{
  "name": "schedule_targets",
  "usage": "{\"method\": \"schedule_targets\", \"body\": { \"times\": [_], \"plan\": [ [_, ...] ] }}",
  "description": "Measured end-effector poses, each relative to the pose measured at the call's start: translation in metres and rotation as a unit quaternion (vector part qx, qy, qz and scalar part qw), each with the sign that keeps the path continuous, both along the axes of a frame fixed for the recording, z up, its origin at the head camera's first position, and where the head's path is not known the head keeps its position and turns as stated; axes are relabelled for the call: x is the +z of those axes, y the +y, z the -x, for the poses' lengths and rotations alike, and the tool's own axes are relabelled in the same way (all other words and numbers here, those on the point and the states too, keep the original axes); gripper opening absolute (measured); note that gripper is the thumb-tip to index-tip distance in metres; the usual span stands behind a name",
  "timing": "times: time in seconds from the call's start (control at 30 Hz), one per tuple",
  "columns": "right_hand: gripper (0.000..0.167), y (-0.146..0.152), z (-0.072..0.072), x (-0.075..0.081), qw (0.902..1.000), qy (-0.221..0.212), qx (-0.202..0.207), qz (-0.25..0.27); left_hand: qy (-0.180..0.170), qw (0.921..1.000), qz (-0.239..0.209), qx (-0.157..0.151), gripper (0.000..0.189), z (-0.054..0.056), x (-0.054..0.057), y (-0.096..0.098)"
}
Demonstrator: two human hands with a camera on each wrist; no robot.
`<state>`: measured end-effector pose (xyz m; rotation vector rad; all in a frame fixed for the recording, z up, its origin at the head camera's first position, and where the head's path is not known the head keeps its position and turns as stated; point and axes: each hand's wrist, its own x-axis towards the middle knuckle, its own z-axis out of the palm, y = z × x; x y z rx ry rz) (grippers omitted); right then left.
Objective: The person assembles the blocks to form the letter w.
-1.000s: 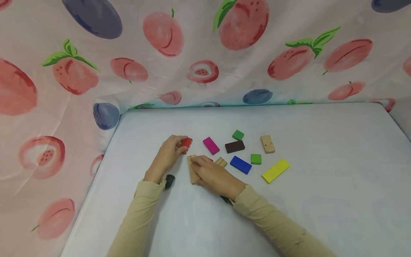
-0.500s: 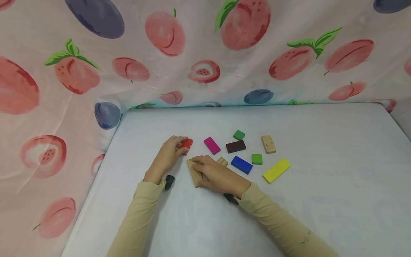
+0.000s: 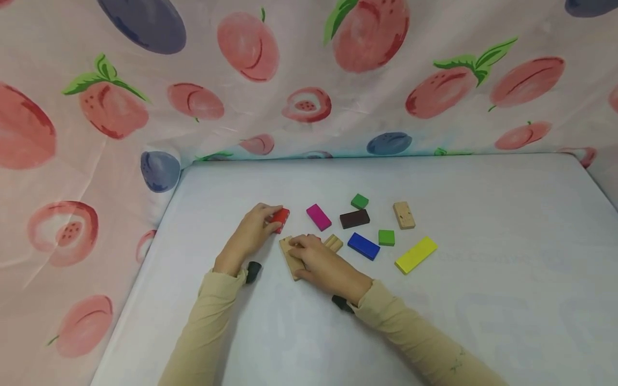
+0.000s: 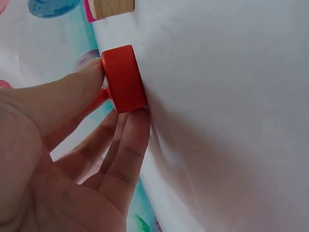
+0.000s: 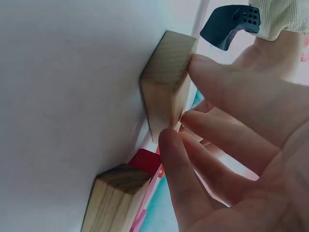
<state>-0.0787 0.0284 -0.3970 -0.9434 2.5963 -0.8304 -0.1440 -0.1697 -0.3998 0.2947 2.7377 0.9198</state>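
We find the left hand (image 3: 251,229) pinching a red block (image 3: 280,219) on the white surface (image 3: 507,230), the right hand (image 3: 324,262) gripping a plain wooden block (image 3: 291,261) nearer the sleeves. A striped wooden block (image 3: 334,243) and a red piece (image 5: 146,161), mostly hidden from above, crowd the right hand's far side; around them we note a magenta block (image 3: 319,217), brown block (image 3: 354,219), blue block (image 3: 363,246) and yellow block (image 3: 416,255).
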Motion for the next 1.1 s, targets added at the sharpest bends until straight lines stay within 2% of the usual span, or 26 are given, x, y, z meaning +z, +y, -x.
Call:
{"method": "schedule_targets", "body": {
  "times": [0.27, 0.47, 0.7, 0.93, 1.1],
  "plan": [
    [0.047, 0.001, -0.005, 0.002, 0.9985, 0.004, 0.014, -0.052, 0.005, 0.9997, -0.011, 0.02, 0.048, -0.006, 0.0, 0.001],
    [0.048, 0.003, -0.01, 0.001, 0.9979, 0.003, 0.017, -0.063, 0.012, 0.9992, -0.025, 0.029, 0.049, -0.008, -0.003, 0.001],
    [0.047, 0.009, -0.014, -0.003, 0.9985, 0.006, 0.023, -0.049, 0.005, 0.9984, -0.037, 0.042, 0.049, -0.013, -0.005, 0.002],
    [0.045, 0.014, -0.017, -0.004, 0.9996, 0.001, 0.024, -0.015, 0.002, 0.9977, -0.035, 0.058, 0.048, -0.019, -0.006, 0.005],
    [0.045, 0.014, -0.019, -0.005, 0.9996, 0.005, 0.024, -0.011, 0.001, 0.9969, -0.028, 0.074, 0.047, -0.022, -0.006, 0.005]
  ]
}}
